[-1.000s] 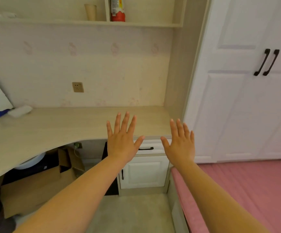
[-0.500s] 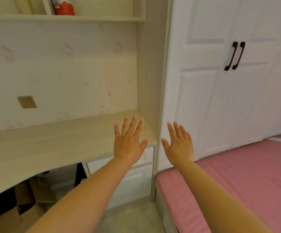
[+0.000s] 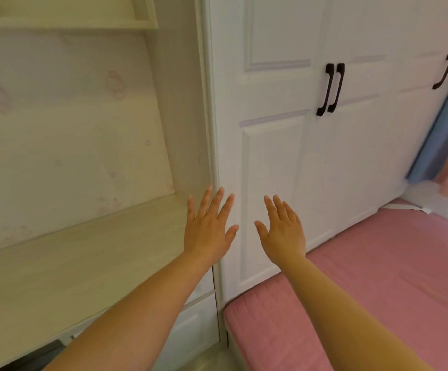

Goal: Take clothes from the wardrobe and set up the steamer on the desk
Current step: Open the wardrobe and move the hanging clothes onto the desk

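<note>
So the wardrobe (image 3: 311,156) is dead ahead with its white panelled doors closed, and the pair of dark handles (image 3: 330,88) sits side by side where the two doors meet, higher than both hands. Another dark handle (image 3: 444,72) shows further right on the wardrobe, a bit blurry. The left hand (image 3: 208,231) is held up flat in front of the wardrobe's left edge, fingers spread, grip apart and holding nothing. The right hand (image 3: 283,232) is just beside it in front of the left door's lower panel, same deal, fingers straight, nothing in it. Can't tell if either actually touches the door. The pale wood worktop (image 3: 65,263) butts up against the wardrobe's left side, under the left forearm. A pink bed (image 3: 378,277) runs along the wardrobe's base on the right. A shelf (image 3: 65,22) hangs left of the wardrobe, up high.
</note>
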